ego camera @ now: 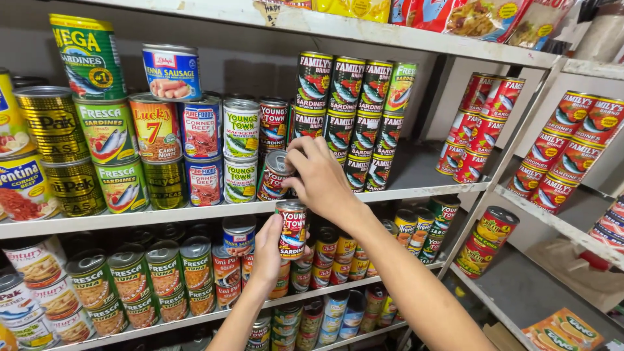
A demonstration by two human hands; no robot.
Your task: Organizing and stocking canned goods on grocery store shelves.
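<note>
You have one view only, from the camera on your head, so no second view shares any of the scene. It looks forward and slightly down at the white shelves (pixel 195 211), tilted so their boards slope down to the left. It sits close: your forearms enter from the bottom edge, your right hand (pixel 318 175) just above your left hand (pixel 268 253) near the middle. Past your right hand, a second shelf unit (pixel 552 221) runs off at an angle.
</note>
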